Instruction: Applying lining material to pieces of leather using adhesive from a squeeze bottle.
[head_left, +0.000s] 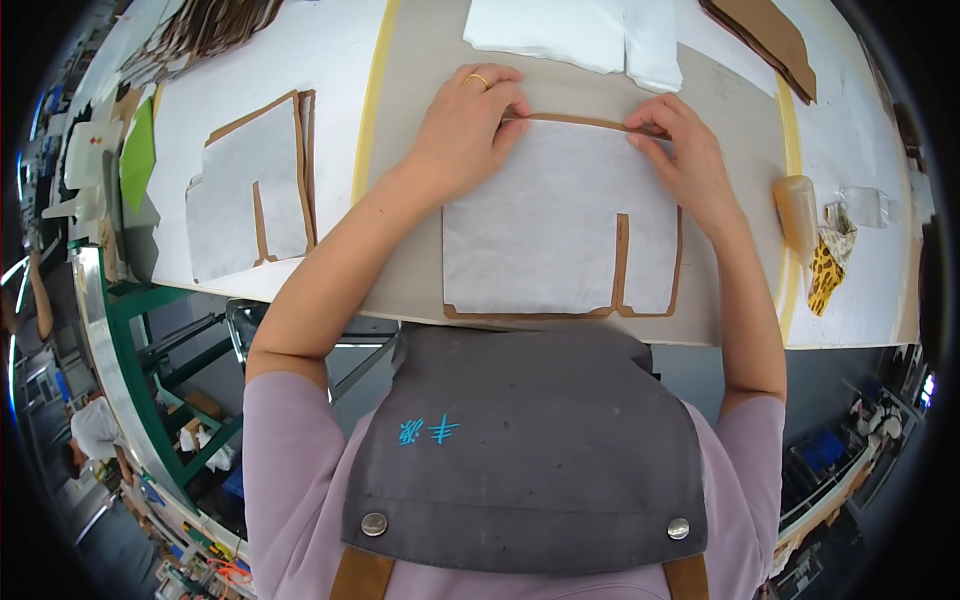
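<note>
Grey apron (520, 440) across my chest, closest of all, a metal stud at each lower corner, and just beyond it the table begins. Straight ahead lies the pale panel (545, 230), flat on the beige mat (580, 95), brown trim round its edges and a brown strip running up from the bottom, right of centre.

Containers, over on the right: a clear plastic container (868, 207) near the table's far side, and I can't make out what it holds. Nearer, an amber bottle-shaped piece (796, 222) lies by the yellow tape, its contents unclear too. Just beside it, a leopard-print cloth (826, 275).

Now the hands, both at the panel's top edge! Left hand (465, 130) at the top left corner, ring showing, fingers curled, thumb and forefinger narrowed to a pinch on the brown trim. Right hand (690, 155) near the top right corner, thumb and forefinger nearly together, pinching that same edge; the other fingers bend loosely behind. The middle of the trim runs bare between them.

Off to my left, more trimmed panels (235, 205) lie overlapped on white; up top, folded white sheets (545, 35) sit beyond my fingers.
</note>
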